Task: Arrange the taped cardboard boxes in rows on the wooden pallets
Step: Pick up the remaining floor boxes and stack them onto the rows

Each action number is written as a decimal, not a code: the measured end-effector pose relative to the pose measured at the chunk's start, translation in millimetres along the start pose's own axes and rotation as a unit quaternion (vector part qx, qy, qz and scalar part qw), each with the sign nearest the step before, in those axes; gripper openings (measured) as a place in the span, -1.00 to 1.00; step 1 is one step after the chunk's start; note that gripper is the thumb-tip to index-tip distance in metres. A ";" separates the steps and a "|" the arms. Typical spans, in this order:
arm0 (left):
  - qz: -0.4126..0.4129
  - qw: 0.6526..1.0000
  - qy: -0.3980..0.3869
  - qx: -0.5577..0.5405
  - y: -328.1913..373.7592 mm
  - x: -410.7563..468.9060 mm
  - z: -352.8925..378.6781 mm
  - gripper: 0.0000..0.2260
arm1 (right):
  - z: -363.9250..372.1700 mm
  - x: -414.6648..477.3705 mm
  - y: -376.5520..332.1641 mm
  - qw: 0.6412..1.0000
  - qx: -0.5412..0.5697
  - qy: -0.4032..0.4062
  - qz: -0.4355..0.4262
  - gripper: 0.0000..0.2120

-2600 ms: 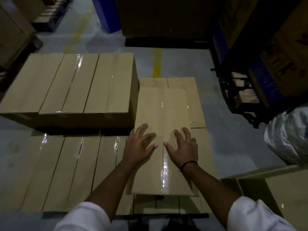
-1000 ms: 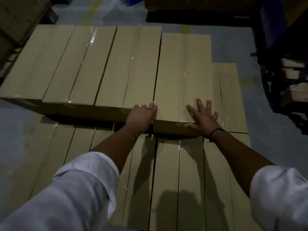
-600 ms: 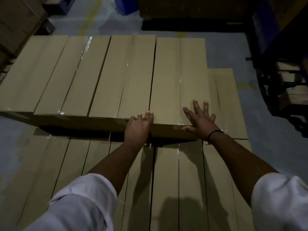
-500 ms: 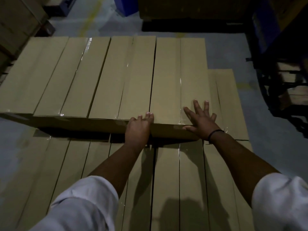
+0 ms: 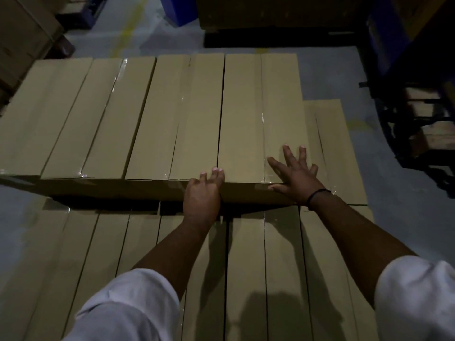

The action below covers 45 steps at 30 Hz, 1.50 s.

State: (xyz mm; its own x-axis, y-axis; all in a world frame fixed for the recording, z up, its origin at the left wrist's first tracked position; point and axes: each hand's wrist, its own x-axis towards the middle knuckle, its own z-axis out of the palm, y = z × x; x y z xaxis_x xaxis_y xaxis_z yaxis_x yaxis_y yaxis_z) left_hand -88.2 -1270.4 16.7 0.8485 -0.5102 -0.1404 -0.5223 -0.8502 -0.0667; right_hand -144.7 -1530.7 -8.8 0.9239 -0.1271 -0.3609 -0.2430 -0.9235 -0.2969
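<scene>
Flat and open, left hand and right hand press the end box, which sits beside its neighbour in the top row. Pushing one side harder could turn it crooked.

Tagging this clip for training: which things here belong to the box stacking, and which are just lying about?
Job: rightmost tan taped cardboard box on top; upper row of tan boxes beside it; lower box layer; left hand; right hand.
Lying about: blue container; dark metal rack; yellow floor line.
</scene>
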 end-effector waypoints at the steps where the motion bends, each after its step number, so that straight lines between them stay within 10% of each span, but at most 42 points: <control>1: -0.002 1.000 -0.001 0.000 0.2 -0.4 0.3 -0.34 | 0.7 -0.5 -0.2 1.000 0.003 0.001 0.001 -0.21; 14: -0.056 0.998 0.007 -0.041 7.9 -7.5 1.5 -0.33 | 73.8 -53.0 -45.2 0.984 -0.033 0.134 0.111 -0.15; 26: -0.036 0.999 -0.006 0.008 6.3 -5.1 4.5 -0.30 | 60.5 -51.5 -47.1 0.989 -0.020 0.095 0.108 -0.09; 32: 0.013 0.999 -0.024 -0.040 -10.9 14.9 -20.3 -0.79 | 18.0 -78.6 -49.7 0.996 -0.013 -0.001 0.090 -0.03; 39: 0.059 0.986 -0.100 -0.118 8.9 -78.6 -45.1 -0.37 | 9.2 -216.4 -84.2 0.995 -0.020 0.028 0.096 -0.05; 45: 0.119 0.970 -0.133 -0.163 45.2 -200.2 -54.9 -0.40 | 13.9 -316.5 -103.5 0.983 0.022 0.040 0.178 -0.14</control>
State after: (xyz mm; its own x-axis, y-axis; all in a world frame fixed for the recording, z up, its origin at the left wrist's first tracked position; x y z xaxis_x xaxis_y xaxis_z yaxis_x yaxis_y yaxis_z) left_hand -277.0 -1213.9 96.1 0.6322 -0.6824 -0.3669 -0.6095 -0.7304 0.3083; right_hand -416.1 -1389.8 123.8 0.7973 -0.4694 -0.3794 -0.5667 -0.7986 -0.2029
